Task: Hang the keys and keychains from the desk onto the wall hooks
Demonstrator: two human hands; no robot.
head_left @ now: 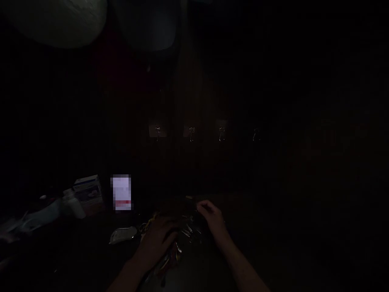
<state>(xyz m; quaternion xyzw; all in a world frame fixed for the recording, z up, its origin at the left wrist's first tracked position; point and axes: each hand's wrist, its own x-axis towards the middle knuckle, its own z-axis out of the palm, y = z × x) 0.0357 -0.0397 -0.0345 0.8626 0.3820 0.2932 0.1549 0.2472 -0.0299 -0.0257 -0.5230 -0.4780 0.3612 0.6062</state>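
The scene is very dark. My left hand (158, 239) lies palm down with its fingers stretched out and apart, over the left side of a heap of small shiny and coloured items (173, 255). A few thin, silvery pieces (187, 231) glint between my two hands; their kind is too dim to tell. To the right of them, my right hand (212, 217) has its thumb and fingertips brought together. Whatever it may be pinching does not show. Left of my left hand rests a pale, rounded tray-like object (123, 234).
A lit, pixelated screen (122, 192) stands at the back left. Beside it are a box (88, 192) and a white bottle (74, 205). Pale crumpled material (42, 217) lies further left. Several metal hooks (191, 133) hang along the wall, under large bags (60, 24).
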